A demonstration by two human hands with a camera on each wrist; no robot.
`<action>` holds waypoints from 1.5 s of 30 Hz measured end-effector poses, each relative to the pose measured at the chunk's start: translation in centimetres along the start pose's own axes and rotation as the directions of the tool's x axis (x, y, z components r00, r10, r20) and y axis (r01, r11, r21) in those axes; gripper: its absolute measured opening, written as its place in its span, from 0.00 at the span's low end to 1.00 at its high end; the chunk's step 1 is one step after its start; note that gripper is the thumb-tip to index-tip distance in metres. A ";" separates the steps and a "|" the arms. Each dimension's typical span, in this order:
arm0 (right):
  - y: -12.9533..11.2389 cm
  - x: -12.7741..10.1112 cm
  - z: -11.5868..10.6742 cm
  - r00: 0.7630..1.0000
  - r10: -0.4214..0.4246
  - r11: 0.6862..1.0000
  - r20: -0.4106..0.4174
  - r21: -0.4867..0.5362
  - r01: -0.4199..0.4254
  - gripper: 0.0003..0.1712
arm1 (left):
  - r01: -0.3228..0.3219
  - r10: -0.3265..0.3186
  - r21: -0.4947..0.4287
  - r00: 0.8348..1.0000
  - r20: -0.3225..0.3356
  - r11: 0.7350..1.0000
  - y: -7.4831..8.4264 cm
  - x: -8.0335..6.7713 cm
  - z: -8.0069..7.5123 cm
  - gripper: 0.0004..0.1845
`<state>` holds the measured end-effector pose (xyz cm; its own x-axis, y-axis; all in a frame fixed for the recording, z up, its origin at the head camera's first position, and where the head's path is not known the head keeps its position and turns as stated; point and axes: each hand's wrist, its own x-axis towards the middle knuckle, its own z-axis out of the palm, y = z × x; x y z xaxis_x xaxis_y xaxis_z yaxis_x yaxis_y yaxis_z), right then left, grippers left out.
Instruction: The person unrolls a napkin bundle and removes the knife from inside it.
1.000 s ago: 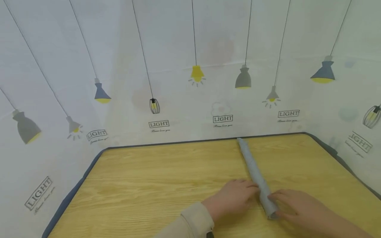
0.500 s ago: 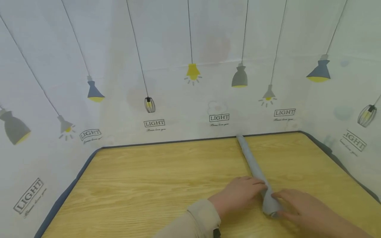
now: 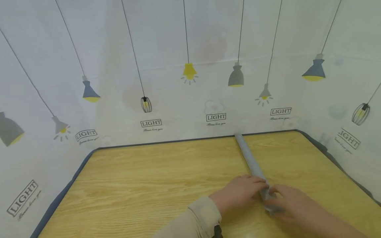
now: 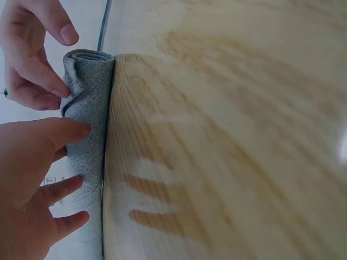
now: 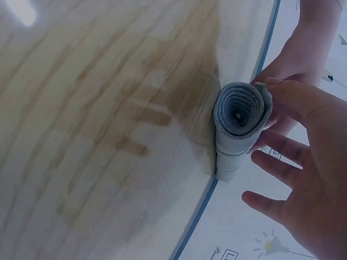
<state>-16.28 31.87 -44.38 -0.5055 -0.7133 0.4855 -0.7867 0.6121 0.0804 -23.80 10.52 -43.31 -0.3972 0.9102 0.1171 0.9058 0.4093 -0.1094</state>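
Observation:
A grey-blue rolled cloth (image 3: 251, 160) lies across the wooden table, from the far edge toward the hands. Its spiral end (image 5: 238, 111) shows in the right wrist view. My left hand (image 3: 239, 193) rests against the near part of the roll; in the left wrist view its spread fingers touch the fabric. My right hand (image 3: 297, 205) is on the other side at the near end. Seen from the left wrist, a finger (image 4: 51, 81) of that hand touches a turned-up edge of cloth, and its thumb stands apart.
The wooden tabletop (image 3: 148, 178) has a dark blue border (image 3: 68, 186). White curtain-like sheeting (image 3: 166, 82) with printed lamps and "LIGHT" labels surrounds it at the back and sides.
My right hand has shifted slightly forward and left along the roll's near end, where the cloth looks more bunched. The head view has drifted to the right. My left hand stays on the roll.

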 end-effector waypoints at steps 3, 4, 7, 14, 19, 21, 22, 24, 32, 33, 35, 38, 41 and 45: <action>0.1 -0.4 -0.2 1.000 0.025 1.000 0.006 0.008 -0.025 0.16 | 0.007 -0.007 -0.017 1.000 0.005 1.000 0.0 0.2 -0.1 0.27; 0.2 -0.5 -0.3 0.999 0.042 0.999 0.019 0.010 -0.042 0.17 | 0.011 -0.011 -0.023 1.000 0.005 1.000 0.0 0.3 -0.2 0.26; 0.3 -1.0 -0.8 0.995 0.082 0.996 0.059 0.020 -0.083 0.21 | 0.019 -0.019 -0.024 1.000 0.001 1.000 0.0 0.4 -0.2 0.25; 0.9 -2.0 -1.7 0.993 0.093 0.996 0.077 -0.013 -0.093 0.21 | 0.018 -0.018 0.019 1.000 0.014 1.000 0.1 0.8 -0.3 0.25; 1.2 -3.0 -2.2 0.989 0.123 0.992 0.084 -0.030 -0.121 0.22 | 0.075 -0.078 0.029 0.991 0.107 0.997 0.5 1.0 -0.6 0.27; 1.4 -3.4 -2.4 0.988 0.131 0.991 0.077 -0.038 -0.128 0.22 | 0.086 -0.090 0.039 0.986 0.137 0.996 0.7 1.1 -0.8 0.27; 1.5 -3.6 -2.4 0.989 0.131 0.991 0.070 -0.045 -0.128 0.22 | 0.090 -0.095 0.040 0.984 0.148 0.995 0.8 1.1 -0.9 0.27; 1.7 -3.9 -2.6 0.990 0.131 0.991 0.060 -0.042 -0.128 0.22 | 0.094 -0.097 0.031 0.981 0.167 0.995 1.0 1.2 -1.1 0.27; 2.0 -5.0 -3.4 0.987 0.151 0.984 0.052 -0.100 -0.145 0.22 | 0.119 -0.101 -0.098 0.980 0.173 0.988 1.3 1.0 -1.0 0.24; 2.0 -5.1 -3.6 0.985 0.163 0.982 0.062 -0.107 -0.156 0.22 | 0.124 -0.105 -0.105 0.980 0.168 0.987 1.3 1.0 -1.0 0.24; 1.9 -5.3 -4.1 0.974 0.203 0.974 0.099 -0.127 -0.190 0.22 | 0.124 -0.108 -0.092 0.981 0.161 0.988 1.3 1.0 -0.9 0.24; 1.7 -5.2 -4.6 0.946 0.278 0.954 0.167 -0.165 -0.251 0.22 | 0.115 -0.106 -0.044 0.981 0.162 0.992 1.3 0.7 -0.9 0.25; 1.7 -4.9 -5.0 0.921 0.337 0.934 0.195 -0.193 -0.301 0.21 | 0.103 -0.102 0.000 0.982 0.160 0.995 1.2 0.4 -0.9 0.27; 1.9 -3.9 -5.0 0.940 0.312 0.942 0.134 -0.175 -0.288 0.20 | 0.123 -0.120 -0.009 0.981 0.150 0.992 1.0 -0.1 -0.8 0.28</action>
<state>-14.00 37.53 -41.79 -0.7685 -0.5252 0.3654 -0.5332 0.8414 0.0881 -22.74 10.79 -42.62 -0.5207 0.8535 -0.0197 0.8515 0.5174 -0.0853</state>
